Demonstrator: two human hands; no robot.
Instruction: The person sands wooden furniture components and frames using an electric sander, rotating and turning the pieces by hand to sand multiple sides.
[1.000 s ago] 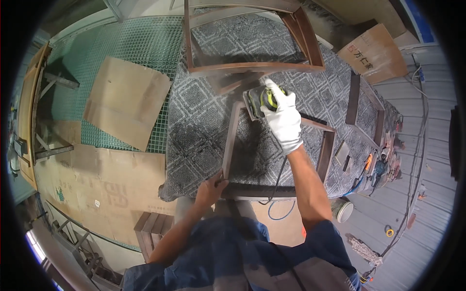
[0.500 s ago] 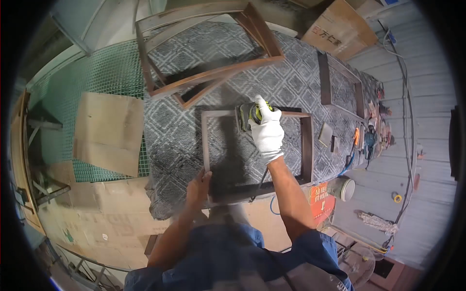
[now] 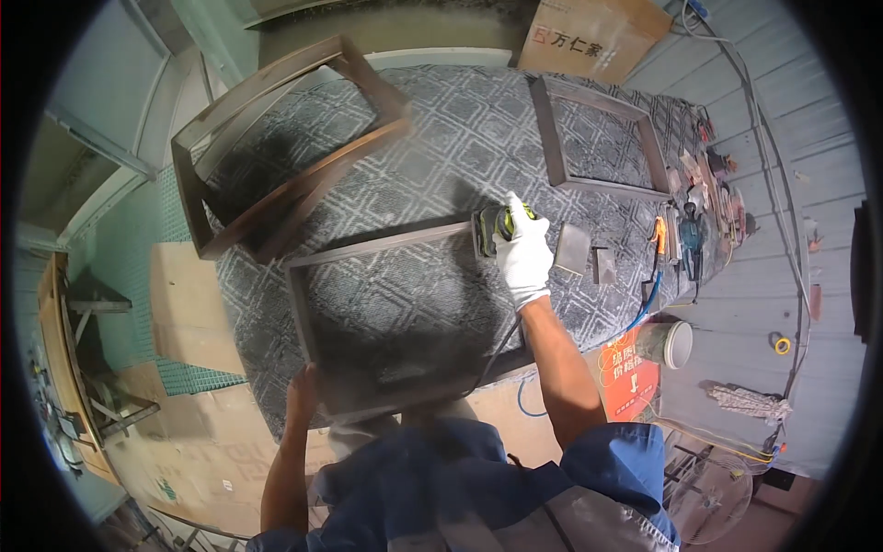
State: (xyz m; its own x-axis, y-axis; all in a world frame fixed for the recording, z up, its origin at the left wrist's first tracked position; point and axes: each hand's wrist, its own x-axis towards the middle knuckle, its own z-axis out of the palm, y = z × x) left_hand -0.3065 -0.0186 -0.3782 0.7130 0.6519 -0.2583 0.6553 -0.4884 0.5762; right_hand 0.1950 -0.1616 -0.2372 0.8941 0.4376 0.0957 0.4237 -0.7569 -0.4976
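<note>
On the patterned grey mat (image 3: 441, 156) covering the workbench, a dark wooden frame (image 3: 386, 244) lay flat just in front of the person. The right hand (image 3: 522, 253), in a white glove, was closed over the top of a yellow & black power sander (image 3: 494, 225), pressing it onto the frame's far right corner; fingers wrapped round the tool body. A dark cord (image 3: 497, 345) ran from the sander back twd the person, across the frame's inside. The left hand (image 3: 302, 391), bare, gripped the frame's near left corner, fingers curled over the edge, approx. diagonal to the sander. Beyond, at far left of the mat, a second, bigger wooden frame (image 3: 276, 138) sat tilted w/ one side raised off the surface. A third, smaller frame (image 3: 598, 138) lay flat at far right. Btwn it and the gloved hand were two small flat grey blocks (image 3: 572, 248). Along the mat's right edge lay assorted hand tools (image 3: 690, 230), too small to tell apart, and a blue cable (image 3: 644, 308) hung off that edge. A white tub (image 3: 670, 342) sat below the bench edge, at right. Cardboard sheets (image 3: 189, 304) lay on the green floor at left.
</note>
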